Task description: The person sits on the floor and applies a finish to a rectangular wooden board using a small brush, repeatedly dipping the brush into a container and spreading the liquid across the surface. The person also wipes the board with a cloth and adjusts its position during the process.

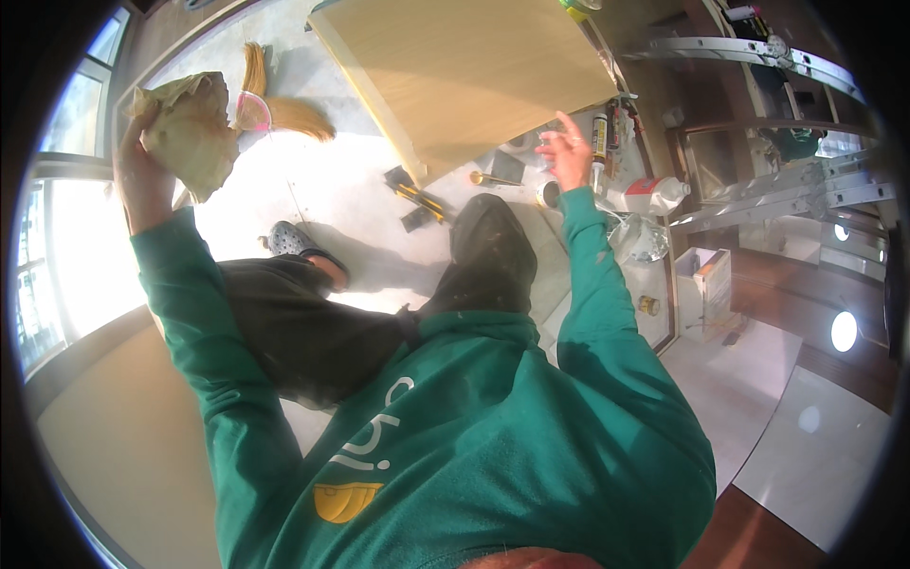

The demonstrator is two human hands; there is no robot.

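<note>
At the far left, my left hand [136, 156] is closed on a crumpled beige rag [191, 133], raised off the floor; its edges look frayed or torn. My right hand [567, 156] is held up near the lower right corner of a large tan board [464, 71], fingers spread and nothing in them. Whether a fingertip touches the board's edge I cannot tell. Pale tape or a light strip [365, 90] runs along the board's left side. Just beyond my right hand stands a sealant cartridge [599, 140].
A straw-bristled broom [296, 116] lies on the floor left of the board. Black-and-yellow tools [420, 201] lie before my knees. To the right are a white bottle with a red label [652, 195], a clear plastic bag [641, 239], a white box [703, 284] and a metal ladder [782, 185].
</note>
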